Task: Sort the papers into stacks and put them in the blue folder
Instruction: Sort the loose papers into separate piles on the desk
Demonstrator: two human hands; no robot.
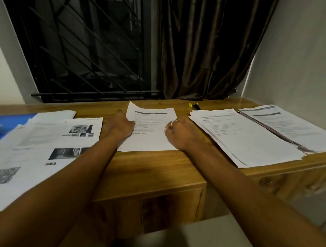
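Note:
A thin stack of printed papers [150,139] lies in the middle of the wooden desk [156,171]. My left hand [121,126] grips its left edge with curled fingers. At its right edge, my right hand [178,134] pinches it, a ring on one finger. The blue folder [3,127] lies at the far left, mostly covered by sheets with photos [45,146]. Two more stacks of text pages sit to the right, one nearer [247,138] and one at the far right [289,125].
A yellow highlighter [190,105] and a dark pen [197,106] lie at the back of the desk, near the curtain [208,50]. A barred window [83,45] is behind the desk. The right stacks reach the desk's front edge, and a wall closes the right side.

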